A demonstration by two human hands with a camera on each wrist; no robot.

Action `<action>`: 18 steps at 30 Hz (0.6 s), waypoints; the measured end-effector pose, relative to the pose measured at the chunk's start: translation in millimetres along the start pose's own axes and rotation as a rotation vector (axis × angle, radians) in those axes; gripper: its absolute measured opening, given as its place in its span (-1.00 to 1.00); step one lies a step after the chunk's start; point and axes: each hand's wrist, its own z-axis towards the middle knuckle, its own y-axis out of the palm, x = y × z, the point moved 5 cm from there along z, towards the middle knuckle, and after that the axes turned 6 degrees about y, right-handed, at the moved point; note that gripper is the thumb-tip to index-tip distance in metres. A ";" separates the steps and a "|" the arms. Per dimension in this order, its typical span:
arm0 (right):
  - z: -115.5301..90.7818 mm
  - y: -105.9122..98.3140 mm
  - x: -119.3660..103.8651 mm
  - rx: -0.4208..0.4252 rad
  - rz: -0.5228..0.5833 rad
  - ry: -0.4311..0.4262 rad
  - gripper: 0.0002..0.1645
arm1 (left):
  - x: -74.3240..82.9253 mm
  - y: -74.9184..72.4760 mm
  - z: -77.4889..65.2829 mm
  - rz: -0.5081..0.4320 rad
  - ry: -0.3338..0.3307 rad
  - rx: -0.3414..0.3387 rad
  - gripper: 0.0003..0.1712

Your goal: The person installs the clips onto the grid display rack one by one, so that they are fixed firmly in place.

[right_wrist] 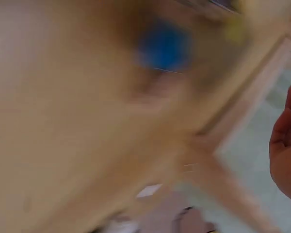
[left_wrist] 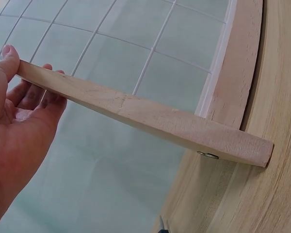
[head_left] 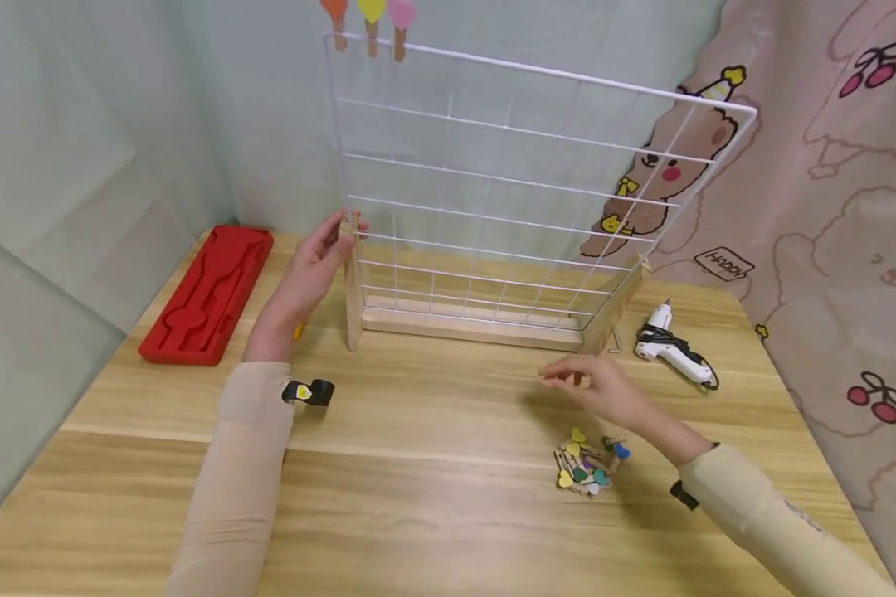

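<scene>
The bench [head_left: 433, 506] carries a white grid [head_left: 500, 219], a red case [head_left: 207, 290] at its left, a glue gun [head_left: 672, 352] right, heart clips [head_left: 580, 474] in front. Left fingers [left_wrist: 31, 99] grip the grid's wooden post [left_wrist: 136, 110]; right fingers [head_left: 567, 365] pinch a wooden clip [head_left: 583, 381].

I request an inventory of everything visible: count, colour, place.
Wire grid: 1, white, in stand
Wooden stand: 1, pale, on table
Mounted heart clips: 3, orange/yellow/pink, grid top
Loose heart clips: uncountable, mixed, table right
Case: 1, red, table left
Glue gun: 1, white, table right
Bent metal: 1, grey, stand's right
Unclear object: 1, orange, stand's left
Table: 1, brown, below
Cloths: 2+, green/pink, behind
Sleeves: 2, beige, forearms
Wristbands: 2, black, wrists
Left hand: 1, gripping stand
Right hand: 1, above table
</scene>
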 end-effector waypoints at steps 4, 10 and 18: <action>-43.5 5.1 29.0 -0.005 -0.012 0.057 -0.80 | 0.8 0.7 -1.2 0.007 -0.002 -0.002 -0.49; -92.4 0.6 46.8 0.110 -0.055 0.107 -0.76 | 1.9 0.0 -1.4 0.003 0.003 -0.001 -0.49; -119.9 -2.5 57.8 0.153 -0.090 0.313 -0.76 | -9.9 -3.2 1.4 -0.004 -0.003 -0.003 -0.47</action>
